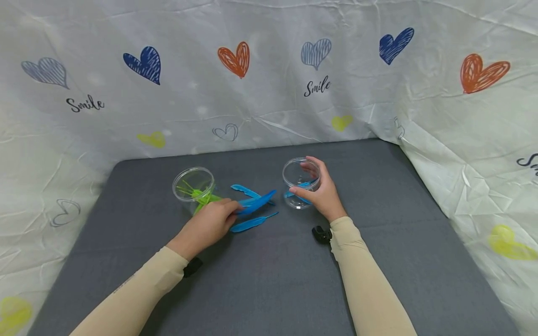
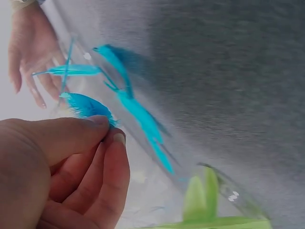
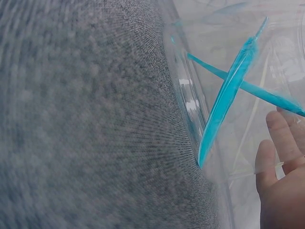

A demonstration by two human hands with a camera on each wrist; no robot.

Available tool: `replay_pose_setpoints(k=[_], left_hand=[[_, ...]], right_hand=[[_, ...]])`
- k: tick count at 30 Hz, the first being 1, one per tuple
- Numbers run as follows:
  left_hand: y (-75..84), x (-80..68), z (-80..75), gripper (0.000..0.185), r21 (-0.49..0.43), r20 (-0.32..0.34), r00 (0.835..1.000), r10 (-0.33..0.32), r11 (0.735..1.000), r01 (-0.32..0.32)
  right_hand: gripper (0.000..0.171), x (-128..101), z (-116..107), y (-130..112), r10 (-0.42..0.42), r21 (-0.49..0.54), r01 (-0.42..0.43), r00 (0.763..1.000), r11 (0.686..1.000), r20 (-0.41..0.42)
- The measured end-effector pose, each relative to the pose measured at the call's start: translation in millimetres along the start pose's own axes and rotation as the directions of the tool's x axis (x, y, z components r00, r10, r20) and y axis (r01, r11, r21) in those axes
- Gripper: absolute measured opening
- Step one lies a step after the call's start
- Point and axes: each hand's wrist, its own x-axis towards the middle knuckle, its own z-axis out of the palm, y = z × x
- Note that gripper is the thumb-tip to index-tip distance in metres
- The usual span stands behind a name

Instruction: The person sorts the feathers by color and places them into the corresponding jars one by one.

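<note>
My left hand pinches the quill end of a blue feather just above the grey mat; the left wrist view shows thumb and fingers closed on that feather. Two more blue feathers lie loose on the mat beside it. My right hand grips a clear plastic cup, thumb on the near wall and fingers over the far rim. Blue feathers rest inside that cup. A second clear cup, at the left, holds green feathers.
The grey mat is walled on three sides by a white cloth printed with hearts. Small black straps show at both wrists. Bare mat stretches in front of and to the right of the hands.
</note>
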Motion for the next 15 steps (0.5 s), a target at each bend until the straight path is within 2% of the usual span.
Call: replay_pose_setpoints(k=[6,15], left_hand=[[5.6,4.3,-11.2,0.021,-0.046,-0.036,0.999,0.027,0.999,-0.028],[14.3,21.3,-45.2,0.022,-0.044,-0.084,0.995,0.050,0.998,-0.054]], right_hand=[[0.094,0,1,-1,-0.006,-0.001,0.006,1.000,1.000,0.001],[0.091,0,1,-1,-0.001,0.004,0.001,1.000,1.000,-0.004]])
